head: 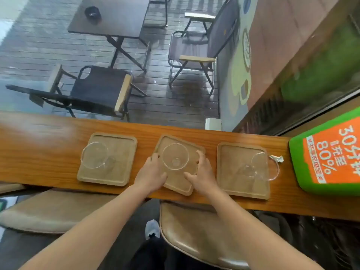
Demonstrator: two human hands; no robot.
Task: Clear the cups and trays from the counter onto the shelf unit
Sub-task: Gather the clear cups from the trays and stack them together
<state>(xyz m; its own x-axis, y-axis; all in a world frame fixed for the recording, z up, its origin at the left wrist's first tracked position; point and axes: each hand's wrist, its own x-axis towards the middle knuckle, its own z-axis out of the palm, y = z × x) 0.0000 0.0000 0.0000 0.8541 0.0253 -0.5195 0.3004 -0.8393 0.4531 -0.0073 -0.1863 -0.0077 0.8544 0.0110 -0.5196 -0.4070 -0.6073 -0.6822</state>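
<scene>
Three square tan trays lie in a row on the wooden counter, each carrying a clear glass cup. The middle tray is turned askew, with its cup near its far part. My left hand grips that tray's left edge and my right hand grips its right edge. The left tray bears a cup over its left side. On the right tray a handled cup lies tilted toward the right edge.
A green and orange sign stands at the counter's right end, close to the right tray. A crumpled scrap lies beside the right cup. Padded stools sit under the counter's near edge. Beyond the glass are folding chairs and a dark table.
</scene>
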